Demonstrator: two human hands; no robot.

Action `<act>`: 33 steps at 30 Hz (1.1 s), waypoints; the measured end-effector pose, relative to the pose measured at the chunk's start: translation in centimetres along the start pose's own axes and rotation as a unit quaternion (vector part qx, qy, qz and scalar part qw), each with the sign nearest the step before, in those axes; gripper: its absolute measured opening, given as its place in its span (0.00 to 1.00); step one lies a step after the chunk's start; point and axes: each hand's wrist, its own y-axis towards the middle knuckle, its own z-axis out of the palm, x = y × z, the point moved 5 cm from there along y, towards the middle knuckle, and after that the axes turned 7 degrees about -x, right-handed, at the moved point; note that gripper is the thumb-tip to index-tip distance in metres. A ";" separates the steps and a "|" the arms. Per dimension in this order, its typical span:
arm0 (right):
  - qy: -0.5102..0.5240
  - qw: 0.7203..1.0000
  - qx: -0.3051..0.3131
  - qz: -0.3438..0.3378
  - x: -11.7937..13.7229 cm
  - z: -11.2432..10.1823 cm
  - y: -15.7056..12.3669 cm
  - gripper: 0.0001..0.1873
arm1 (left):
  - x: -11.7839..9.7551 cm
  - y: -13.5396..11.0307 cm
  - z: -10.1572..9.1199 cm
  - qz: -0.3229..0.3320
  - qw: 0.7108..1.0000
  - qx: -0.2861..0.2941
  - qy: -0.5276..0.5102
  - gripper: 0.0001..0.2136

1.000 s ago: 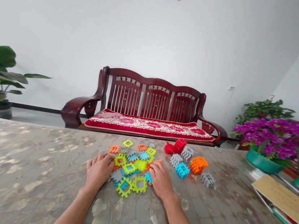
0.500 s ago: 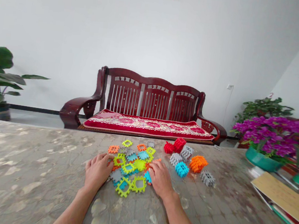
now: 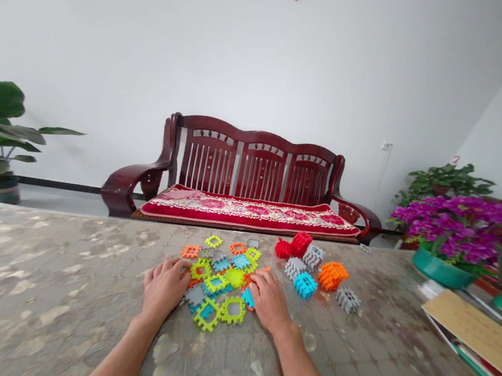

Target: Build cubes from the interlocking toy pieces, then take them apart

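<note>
My left hand (image 3: 164, 287) rests palm down with fingers extended at the left edge of a loose spread of notched plastic building tiles (image 3: 234, 277). On the opposite edge lies my right hand (image 3: 269, 300), also palm down and fingers outstretched, beside a blue tile (image 3: 248, 298). The spread mixes lime green, orange, blue and grey square tiles, some framed with open centres, several overlapping. Nearest me are two green frame tiles (image 3: 233, 309). Neither hand visibly grips a tile; the fingertips touch or nearly touch the outer ones.
Right of the spread stand stacks of red (image 3: 301, 244), grey (image 3: 348, 299), blue (image 3: 305, 285) and orange tiles (image 3: 333, 275). Farther right are a brown folder (image 3: 475, 331) on papers and a pot of purple flowers (image 3: 466, 226). Beyond the patterned table (image 3: 58, 298) is a wooden bench (image 3: 254, 164).
</note>
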 end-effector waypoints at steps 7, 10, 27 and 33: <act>0.003 1.000 -0.014 -0.008 -0.2 0.1 0.0 0.12 | 0.1 0.1 0.2 0.002 1.000 -0.002 0.000 0.15; 0.006 1.000 -0.013 -0.007 -0.2 0.2 -0.1 0.12 | 0.2 0.2 0.3 0.003 1.000 0.001 -0.005 0.15; 0.088 0.995 -0.044 0.027 -1.8 0.1 -0.1 0.16 | 0.2 0.2 0.6 0.001 1.000 0.004 -0.026 0.12; 0.108 0.992 -0.046 0.046 -2.0 -0.3 -0.2 0.17 | 0.2 0.1 0.5 0.002 0.999 0.002 -0.042 0.10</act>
